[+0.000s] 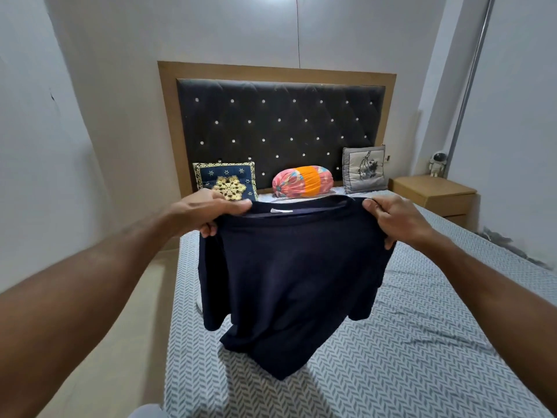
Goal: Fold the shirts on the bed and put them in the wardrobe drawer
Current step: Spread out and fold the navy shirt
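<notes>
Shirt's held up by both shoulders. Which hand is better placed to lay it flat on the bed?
Right, marginally. The right hand is over the bed; the left hand hangs near its edge. Both grip the navy shirt.

A dark navy shirt (289, 267) hangs spread out in the air above the bed (422, 342), collar uppermost with a small white label inside the neckline; it is held up by both shoulders; its body drapes down in soft folds; the lower hem touches the patterned sheet near the bed's left edge.
</notes>
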